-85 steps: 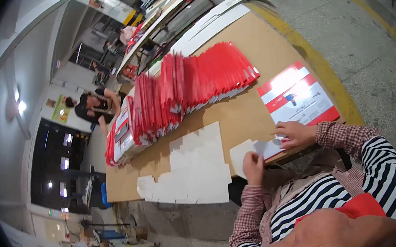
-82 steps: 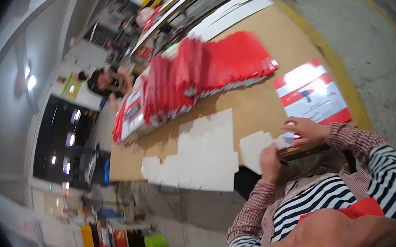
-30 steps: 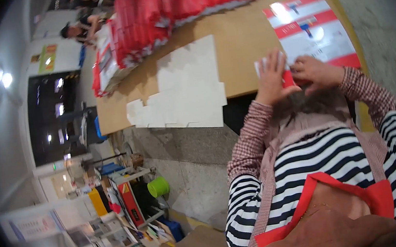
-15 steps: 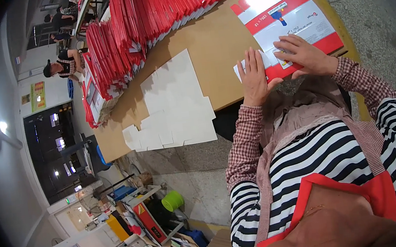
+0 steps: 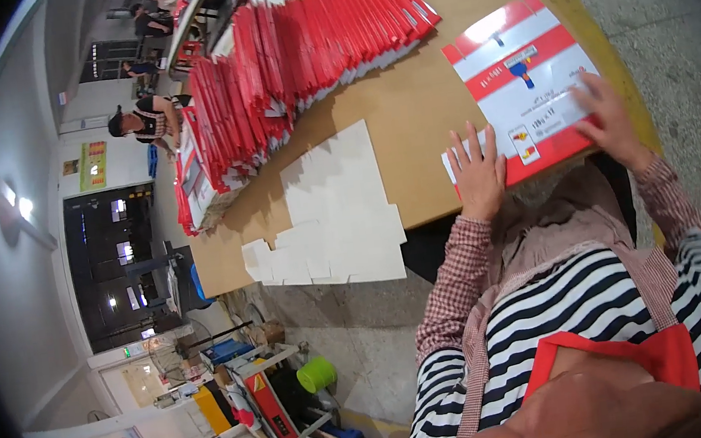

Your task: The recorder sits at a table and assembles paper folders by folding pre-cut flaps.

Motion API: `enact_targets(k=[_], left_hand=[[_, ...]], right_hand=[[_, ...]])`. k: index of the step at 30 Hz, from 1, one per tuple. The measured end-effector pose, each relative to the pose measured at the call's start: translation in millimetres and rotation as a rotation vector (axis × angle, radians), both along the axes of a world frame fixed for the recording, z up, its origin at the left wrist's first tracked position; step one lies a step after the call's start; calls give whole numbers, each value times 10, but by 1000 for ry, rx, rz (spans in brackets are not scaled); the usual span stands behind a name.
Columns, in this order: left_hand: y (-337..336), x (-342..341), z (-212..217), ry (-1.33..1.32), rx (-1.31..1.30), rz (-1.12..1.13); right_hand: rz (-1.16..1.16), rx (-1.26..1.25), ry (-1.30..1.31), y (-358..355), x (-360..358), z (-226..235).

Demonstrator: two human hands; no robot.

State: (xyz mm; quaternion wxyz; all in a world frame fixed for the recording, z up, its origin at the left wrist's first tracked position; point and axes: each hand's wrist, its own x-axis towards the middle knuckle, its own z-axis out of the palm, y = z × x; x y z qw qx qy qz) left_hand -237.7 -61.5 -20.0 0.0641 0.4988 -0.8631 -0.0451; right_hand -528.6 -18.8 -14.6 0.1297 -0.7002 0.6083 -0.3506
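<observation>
A flat red and white printed carton [image 5: 517,83] lies at the right end of the brown table. My left hand [image 5: 480,171] rests palm down on its near left corner, fingers outstretched. Over the carton's right side is my right hand [image 5: 613,121], slightly blurred, with its fingers spread on or just above the printed face. Neither hand grips anything. To the left of the carton, a flat unfolded white cardboard blank [image 5: 337,212] sticks out past the table's near edge.
Red folded cartons [image 5: 329,27] stand packed in a long row along the far side of the table [image 5: 422,124]. A co-worker in a dark cap [image 5: 151,121] is beyond the row's left end. Shelving and a green bin [image 5: 315,375] stand at the lower left.
My right hand has slid right, from the carton's near middle toward its right edge. My left hand stays at the near left corner. The whole view has shifted slightly.
</observation>
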Motion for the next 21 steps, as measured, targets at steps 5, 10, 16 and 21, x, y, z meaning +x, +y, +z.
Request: enact_targets(k=[5,10,16,21], left_hand=[[59,-294,-81,175,37,85],[294,-1075,-7,757,43,-1],[130,-306,154,701,-321,219],[68,302,-104,491,-367,332]], right_hand=[[-214,165,-1520,194,-184,79],[-100,237,-1224,190,658,-205],[309,496,-949,-341,-780,224],[332,668,-488,-1801,-1634,328]])
